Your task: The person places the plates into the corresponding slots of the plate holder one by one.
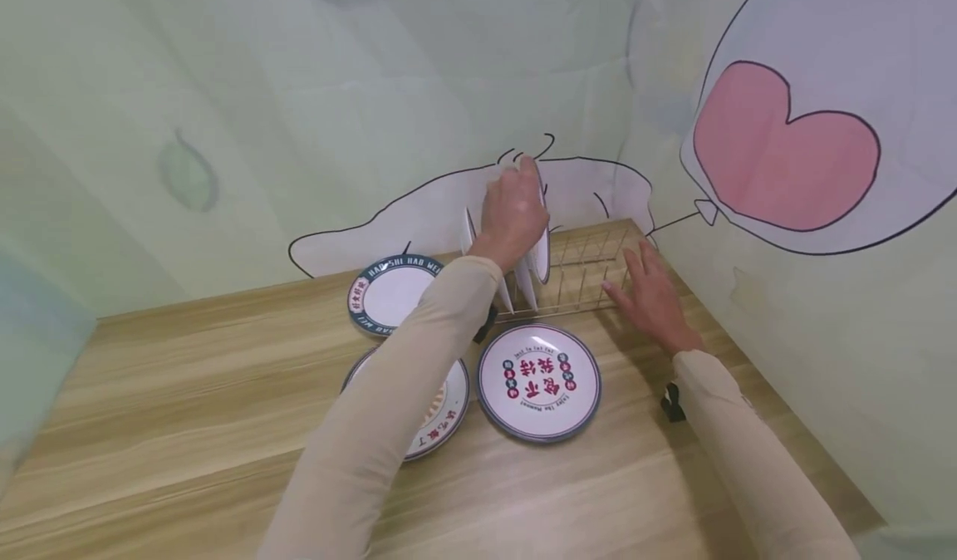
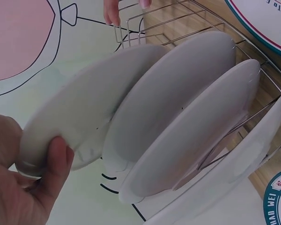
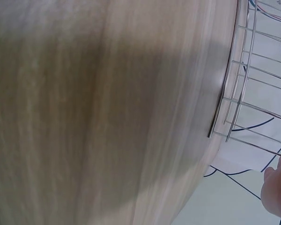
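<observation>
My left hand [image 1: 514,215] pinches the rim of a white plate [image 2: 91,105] between thumb and fingers. That plate stands on edge in a wire dish rack [image 1: 579,290], at the right end of a row. Three more white plates [image 2: 196,131] lean in the slots beside it. My right hand [image 1: 650,298] is at the rack's right end, fingers extended and fingertips right at the end wires. In the right wrist view only part of that hand [image 3: 277,190] shows, beside the wire corner.
Three plates lie flat on the wooden table [image 1: 187,394]: one with red characters [image 1: 538,381] before the rack, a teal-rimmed one [image 1: 392,294] to its left, and another [image 1: 449,410] partly hidden under my left sleeve. A printed cloth wall [image 1: 224,128] stands behind and to the right.
</observation>
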